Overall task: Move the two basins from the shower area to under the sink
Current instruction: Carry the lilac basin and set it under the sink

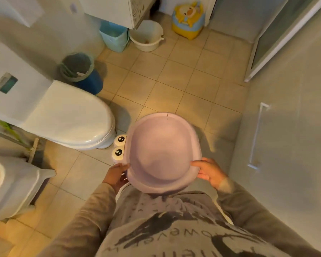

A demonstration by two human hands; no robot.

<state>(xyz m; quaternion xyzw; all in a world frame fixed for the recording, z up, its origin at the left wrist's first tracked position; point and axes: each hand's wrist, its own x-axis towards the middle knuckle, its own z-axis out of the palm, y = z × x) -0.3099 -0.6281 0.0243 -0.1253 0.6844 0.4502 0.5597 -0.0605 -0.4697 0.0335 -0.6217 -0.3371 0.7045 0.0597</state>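
Observation:
I hold a pale lilac oval basin [161, 151] in front of my chest, above the tiled floor. My left hand [117, 176] grips its near left rim and my right hand [209, 173] grips its near right rim. A white piece with two cartoon eyes [119, 146] sticks out from under the basin's left side. A white rim [223, 210] also shows below the basin near my body, so a second basin seems to be stacked beneath; most of it is hidden. The white sink cabinet [109, 12] stands at the far end of the room.
A closed white toilet [72, 119] is on the left, with a bagged waste bin [77, 66] beyond it. A light blue bin [115, 37] and a white bucket [146, 36] sit by the cabinet, a yellow potty [188, 19] further right. The shower door [278, 39] lines the right side.

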